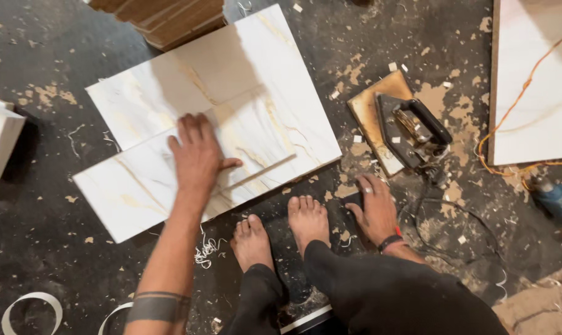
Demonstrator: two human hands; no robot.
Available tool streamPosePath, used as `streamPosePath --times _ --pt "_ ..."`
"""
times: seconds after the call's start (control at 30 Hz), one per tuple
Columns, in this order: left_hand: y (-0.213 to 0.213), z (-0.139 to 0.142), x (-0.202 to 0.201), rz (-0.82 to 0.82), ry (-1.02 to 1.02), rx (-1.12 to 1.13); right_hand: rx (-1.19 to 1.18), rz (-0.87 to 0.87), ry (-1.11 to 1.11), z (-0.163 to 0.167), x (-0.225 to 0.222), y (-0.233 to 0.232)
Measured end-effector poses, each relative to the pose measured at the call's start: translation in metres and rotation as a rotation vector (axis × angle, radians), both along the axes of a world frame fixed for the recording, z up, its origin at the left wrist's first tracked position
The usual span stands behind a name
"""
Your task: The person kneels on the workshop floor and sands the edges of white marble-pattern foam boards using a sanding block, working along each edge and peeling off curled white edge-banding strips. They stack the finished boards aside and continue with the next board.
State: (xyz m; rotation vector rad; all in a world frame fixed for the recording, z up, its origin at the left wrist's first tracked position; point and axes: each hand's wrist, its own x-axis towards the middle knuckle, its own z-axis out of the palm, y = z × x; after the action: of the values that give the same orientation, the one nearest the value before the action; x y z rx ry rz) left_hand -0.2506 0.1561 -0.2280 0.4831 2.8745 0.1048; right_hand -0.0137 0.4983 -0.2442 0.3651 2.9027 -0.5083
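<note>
The left grip [197, 155] lies flat and open, palm down and fingers spread, pressing on the upper face of a white marble-patterned panel [169, 105] rather than clasping it. The right grip [375, 208] rests on the dark floor [45, 217], fingers curled over a small dark object that is too hidden to name — whether it is really held, one cannot tell.

Under the left palm, two panels overlap: the upper one runs away from the fingertips, while a second panel [123, 195] juts out toward the wrist side. Just beside the thumb a thin strip of edge banding [259, 172] lies on the surface, loose at its far end. Judging by that, the banding looks only partly dealt with; the panel edges nearest the bare feet [281, 229] show no strip that can be made out.

The panel itself is glossy, pale, with tan and gold veins, its corners clean.

Beyond the right grip sits a black flat iron [414, 130] on a scorched board [371, 105]. Shavings and curls of white banding [30, 307] litter the floor near the left forearm — an orange cable [510, 111] crosses another white sheet further off.
</note>
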Motion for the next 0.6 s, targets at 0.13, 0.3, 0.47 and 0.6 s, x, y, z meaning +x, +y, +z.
streamPosePath --times 0.13,0.3,0.47,0.6 --pt "0.033 -0.002 0.0 0.036 0.015 -0.049 0.077 -0.184 -0.037 0.002 0.011 -0.01" --pt "0.047 -0.003 0.008 0.102 0.087 -0.086 -0.083 -0.34 -0.258 -0.006 0.006 -0.004" --pt "0.038 -0.008 0.005 0.15 0.022 -0.159 -0.519 -0.363 0.036 -0.005 -0.019 0.013" --pt "0.034 -0.013 0.0 0.182 0.092 -0.123 -0.871 -0.394 0.02 0.009 -0.073 0.007"
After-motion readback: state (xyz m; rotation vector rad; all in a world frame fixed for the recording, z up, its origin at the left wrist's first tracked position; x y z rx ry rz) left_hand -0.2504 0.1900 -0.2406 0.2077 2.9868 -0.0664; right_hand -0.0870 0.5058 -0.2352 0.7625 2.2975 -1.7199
